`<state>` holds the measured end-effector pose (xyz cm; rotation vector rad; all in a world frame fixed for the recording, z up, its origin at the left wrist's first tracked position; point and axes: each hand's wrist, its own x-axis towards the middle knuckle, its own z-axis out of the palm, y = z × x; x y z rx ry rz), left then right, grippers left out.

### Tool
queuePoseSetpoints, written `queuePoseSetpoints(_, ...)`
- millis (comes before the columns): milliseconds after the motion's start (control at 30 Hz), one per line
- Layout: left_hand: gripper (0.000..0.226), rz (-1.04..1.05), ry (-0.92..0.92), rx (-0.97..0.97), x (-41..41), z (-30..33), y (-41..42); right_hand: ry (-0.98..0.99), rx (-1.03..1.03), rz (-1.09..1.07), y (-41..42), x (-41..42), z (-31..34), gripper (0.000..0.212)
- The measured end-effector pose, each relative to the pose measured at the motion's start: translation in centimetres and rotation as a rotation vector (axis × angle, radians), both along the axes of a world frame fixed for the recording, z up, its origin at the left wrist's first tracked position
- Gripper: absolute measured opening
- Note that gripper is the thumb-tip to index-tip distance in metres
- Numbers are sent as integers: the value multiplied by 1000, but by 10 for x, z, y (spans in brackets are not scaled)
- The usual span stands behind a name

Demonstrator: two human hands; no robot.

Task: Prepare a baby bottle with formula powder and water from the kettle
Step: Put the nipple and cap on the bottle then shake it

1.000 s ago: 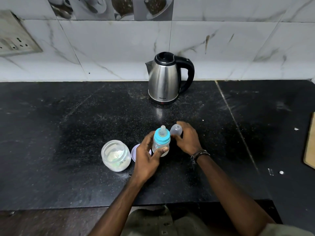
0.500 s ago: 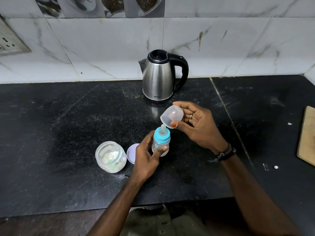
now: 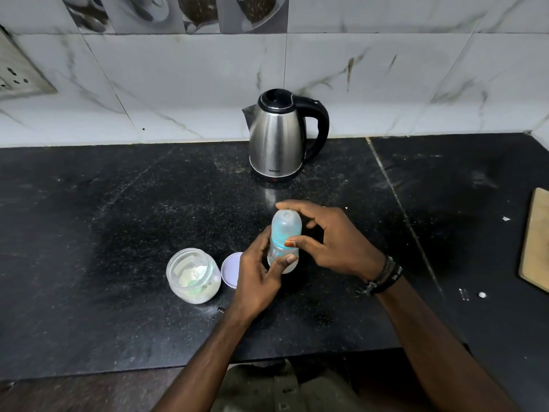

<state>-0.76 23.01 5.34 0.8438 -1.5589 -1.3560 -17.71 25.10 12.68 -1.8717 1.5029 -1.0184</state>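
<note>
The left hand (image 3: 261,272) wraps its grip around the baby bottle (image 3: 282,257), and the right hand (image 3: 332,242) pinches the clear cap (image 3: 286,226) on top of it.

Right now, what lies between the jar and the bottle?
The jar's lid, flat on the counter, partly hidden by the left hand holding the bottle; head view.

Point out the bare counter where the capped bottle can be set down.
Bare counter stretches left of the kettle and behind the powder jar. More lies between kettle and wooden board. It is crowded around the bottle, jar, lid and both hands.
</note>
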Motion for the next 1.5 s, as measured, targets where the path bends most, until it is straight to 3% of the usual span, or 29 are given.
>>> queuePoseSetpoints(533,45,18,16,-62,-1,15,1,-41,-120,-90,9,15,-1,55)
queuePoseSetpoints(867,52,5,-61,-72,3,-2,13,-16,-37,-106,25,19,-20,62)
queuePoseSetpoints(1133,38,99,-131,-140,4,-1,9,-244,131,-169,28,14,-27,86)
queuePoseSetpoints(1333,42,185,-122,-175,-3,3,16,-350,182,-225,28,20,-38,48)
queuePoseSetpoints(1500,56,148,-168,-150,-2,-4,11,-484,198,-277,31,18,-39,38)
